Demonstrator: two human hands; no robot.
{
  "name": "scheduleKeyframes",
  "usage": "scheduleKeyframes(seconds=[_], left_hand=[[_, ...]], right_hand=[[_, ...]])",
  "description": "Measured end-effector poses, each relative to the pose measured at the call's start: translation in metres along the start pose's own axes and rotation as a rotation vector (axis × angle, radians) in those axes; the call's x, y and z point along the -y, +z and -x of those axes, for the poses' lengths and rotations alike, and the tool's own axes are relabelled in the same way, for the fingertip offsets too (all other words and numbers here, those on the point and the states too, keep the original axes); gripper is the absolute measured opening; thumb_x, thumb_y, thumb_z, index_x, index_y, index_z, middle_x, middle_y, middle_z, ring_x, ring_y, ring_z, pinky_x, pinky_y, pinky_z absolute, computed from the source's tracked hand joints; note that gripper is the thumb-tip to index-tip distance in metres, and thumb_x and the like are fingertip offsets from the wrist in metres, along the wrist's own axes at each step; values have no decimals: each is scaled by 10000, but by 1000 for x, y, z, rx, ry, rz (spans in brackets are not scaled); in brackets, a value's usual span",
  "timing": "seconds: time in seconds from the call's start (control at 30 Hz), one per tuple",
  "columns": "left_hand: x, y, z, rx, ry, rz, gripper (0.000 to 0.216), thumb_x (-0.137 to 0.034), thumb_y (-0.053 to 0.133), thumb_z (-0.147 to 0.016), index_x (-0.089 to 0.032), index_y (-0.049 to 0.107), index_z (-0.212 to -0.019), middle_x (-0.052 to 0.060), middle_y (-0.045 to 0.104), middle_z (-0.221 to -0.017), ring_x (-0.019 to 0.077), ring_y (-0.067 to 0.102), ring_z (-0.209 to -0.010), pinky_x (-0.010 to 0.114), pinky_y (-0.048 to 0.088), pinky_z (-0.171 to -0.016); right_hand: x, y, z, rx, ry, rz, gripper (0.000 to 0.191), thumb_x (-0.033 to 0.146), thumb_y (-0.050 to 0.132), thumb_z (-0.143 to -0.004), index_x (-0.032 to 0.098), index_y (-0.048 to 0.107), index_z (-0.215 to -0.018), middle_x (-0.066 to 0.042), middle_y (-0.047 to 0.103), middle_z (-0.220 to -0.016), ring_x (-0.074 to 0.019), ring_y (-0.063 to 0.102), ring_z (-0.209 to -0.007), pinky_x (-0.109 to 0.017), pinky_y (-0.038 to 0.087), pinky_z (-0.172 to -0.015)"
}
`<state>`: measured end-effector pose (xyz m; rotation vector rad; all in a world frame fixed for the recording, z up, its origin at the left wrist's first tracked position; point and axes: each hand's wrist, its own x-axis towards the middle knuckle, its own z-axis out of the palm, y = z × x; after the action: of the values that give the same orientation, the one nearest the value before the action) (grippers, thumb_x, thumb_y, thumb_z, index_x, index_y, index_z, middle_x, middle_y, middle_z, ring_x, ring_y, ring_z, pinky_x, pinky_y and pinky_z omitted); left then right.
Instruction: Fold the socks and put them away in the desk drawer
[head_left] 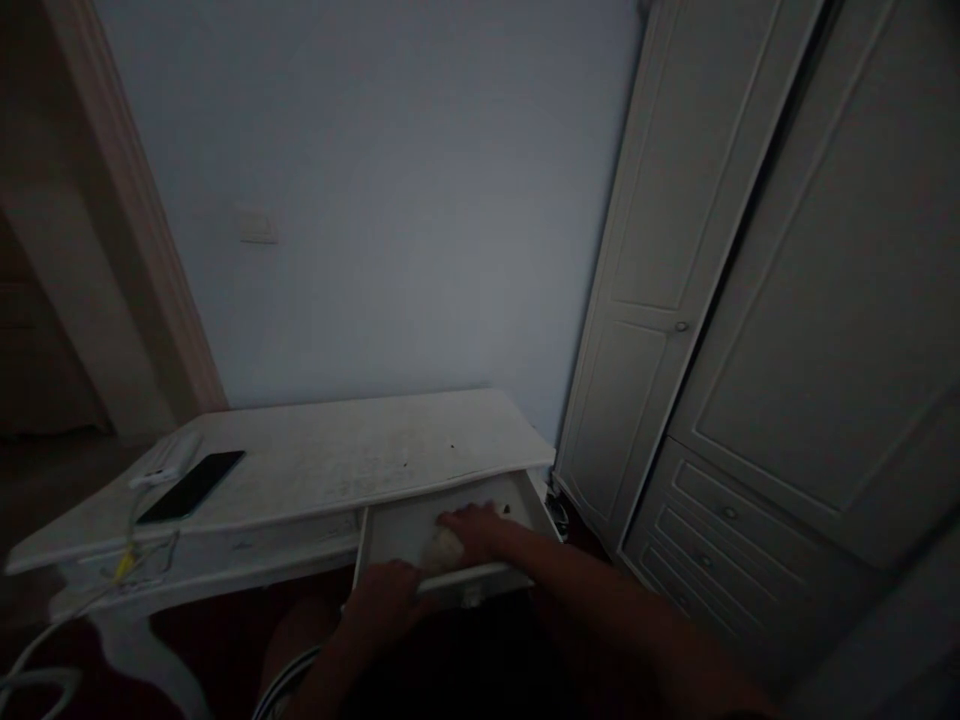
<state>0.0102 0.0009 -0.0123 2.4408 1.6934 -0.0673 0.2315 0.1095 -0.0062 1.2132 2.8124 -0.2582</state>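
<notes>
Dim light falls on a pale wall (375, 200), with a tall white wardrobe (750, 300) standing at the right. Below the wall a white desk (337, 450) has its right-hand drawer (397, 535) pulled open. The right hand (480, 528) reaches into the drawer with its fingers stretched leftward and lying on a small pale lump (442, 550). It is too dark to tell whether they clamp it. The lump is soft-looking and shapeless, near the drawer's front. The left hand (386, 600) is at the drawer's front edge, just beside the lump. Its fingers look curled, but its grip is unclear. A dark phone (191, 485) lies on the desk's left end.
</notes>
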Motion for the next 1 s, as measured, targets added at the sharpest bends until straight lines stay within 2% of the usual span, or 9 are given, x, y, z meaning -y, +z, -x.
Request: scheduleKeyframes(seconds=[0.1,0.2,0.4,0.57,0.67,0.73,0.87,0.9,1.0], left_hand=[[-2,3,0,-11,-2,-24,397,-482,477,-1008,-218,730,-1164,154,746,-1224,358,679,-1173,466,494,-1000],[-10,8,1,10,6,-5,401,-495,463,-1019,-225,725,-1158,142,746,-1208,348,680,-1165,455,494,-993],[-27,18,9,-26,-21,80,405,-539,459,-1026,-244,731,-1075,137,755,-1149,331,692,-1127,432,497,-983],[-29,10,12,61,37,20,414,-469,465,-1024,-199,750,-1156,162,762,-1203,363,698,-1160,471,520,-1004],[-29,10,15,78,43,-24,448,-488,472,-1014,-182,773,-1141,178,774,-1194,380,713,-1142,483,543,-982],[-26,15,19,48,43,-39,428,-478,487,-1002,-188,788,-1096,172,793,-1139,372,731,-1100,469,554,-958],[-20,24,28,4,58,10,362,-453,526,-985,-227,770,-1127,141,795,-1140,334,742,-1058,438,558,-932],[-19,25,29,9,60,16,356,-446,524,-989,-229,761,-1144,138,787,-1168,330,734,-1075,435,555,-936],[-20,27,31,19,47,6,358,-439,500,-1015,-213,752,-1131,138,769,-1181,332,709,-1118,445,539,-965]], right_hand=[[-33,-6,36,-59,170,28,808,433,845,-727,283,524,-1453,-163,656,-1367,-390,648,-1230,-530,525,-952],[-47,-10,46,-138,366,36,637,413,729,-855,190,535,-1419,-205,660,-1323,-368,692,-1160,-479,548,-900],[-21,-10,-3,-186,549,-17,379,363,596,-979,97,653,-1243,-237,711,-1220,-348,714,-1127,-457,562,-891],[45,0,-57,-170,340,-105,427,461,615,-982,102,689,-1200,-236,728,-1212,-360,710,-1124,-471,566,-907],[86,11,-77,-139,105,-153,702,582,766,-841,138,607,-1361,-202,724,-1247,-367,702,-1122,-450,572,-886],[98,17,-80,-99,-43,-169,860,558,867,-733,193,550,-1444,-156,721,-1266,-350,694,-1130,-430,563,-908],[71,22,-55,24,-309,-111,699,412,865,-779,343,593,-1419,-90,630,-1411,-331,614,-1250,-446,501,-1006],[57,22,-43,22,-308,-91,644,397,850,-797,371,612,-1395,-74,597,-1447,-337,590,-1273,-455,493,-1007],[9,20,-1,-53,-107,-79,640,369,862,-776,404,629,-1371,-41,572,-1452,-320,555,-1292,-437,460,-1041]])
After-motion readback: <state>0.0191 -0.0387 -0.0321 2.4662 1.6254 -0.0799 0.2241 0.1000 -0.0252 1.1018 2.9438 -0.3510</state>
